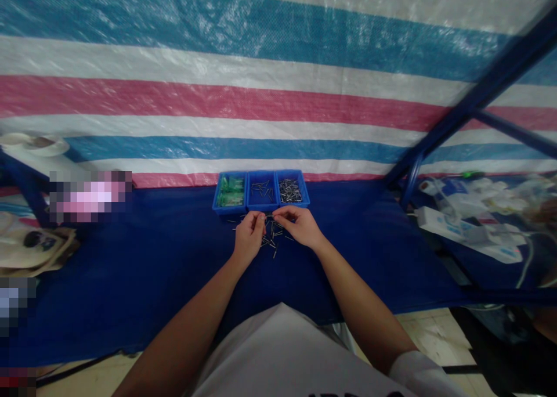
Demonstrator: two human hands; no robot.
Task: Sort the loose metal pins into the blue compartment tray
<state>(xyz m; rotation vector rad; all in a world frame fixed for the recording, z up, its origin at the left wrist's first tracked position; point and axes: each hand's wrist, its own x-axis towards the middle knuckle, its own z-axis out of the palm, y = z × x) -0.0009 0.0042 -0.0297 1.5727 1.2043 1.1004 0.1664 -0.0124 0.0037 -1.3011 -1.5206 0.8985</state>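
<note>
Both my hands rest on a blue cloth-covered table (152, 257), over a loose pile of small dark metal pins (273, 239). My left hand (249, 234) is closed in a pinch, fingertips at the front of the trays. My right hand (299, 224) is also pinched, its fingertips close to the left hand's. Whatever they pinch is too small to name. Just beyond stand three small blue trays side by side: the left tray (230, 191) holds green parts, the middle tray (262, 190) a few dark pins, the right tray (292, 189) many grey pins.
A striped blue, white and pink tarp (261, 95) hangs behind the table. A blue metal frame (470, 104) slants at the right, with white power strips and cables (465, 220) beyond it. Bags and a bowl (37, 144) sit at the left edge.
</note>
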